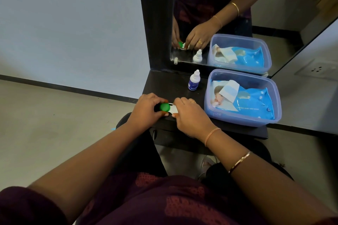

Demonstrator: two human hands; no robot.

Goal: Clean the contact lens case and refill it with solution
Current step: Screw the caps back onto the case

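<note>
**A:** Start closest in. What are the hands doing?

**B:** Both reach forward from dark maroon sleeves to the front edge of the dark shelf [170, 86], left of the plastic tub [237, 122]. The left hand [146, 107] is the farther of the 2 from the tub. Its fingers and thumb are curled round the green cap [164, 107] of the contact lens case [172, 109].

**A:** And the right?

**B:** The right hand [190, 115] sits between the left hand and the tub. Its thumb and fingertips pinch the white end of the case. It covers most of that end, so I cannot tell what is under it.

**A:** So where is the case?

**B:** Left of the tub's near left corner, held between the 2 hands. I cannot tell whether it rests on the shelf or is lifted just off it.

**A:** Further back?

**B:** 1 small white solution bottle [193, 80] with a blue label stands upright with its cap on. It is just beside the tub's far left corner, apart from both hands.

**A:** Inside the tub?

**B:** 1 blue pack of wet wipes [254, 104], its flap peeled back.

**A:** Behind it?

**B:** A mirror [265, 14] rises straight behind the tub and reflects the tub, the bottle and both hands.
</note>
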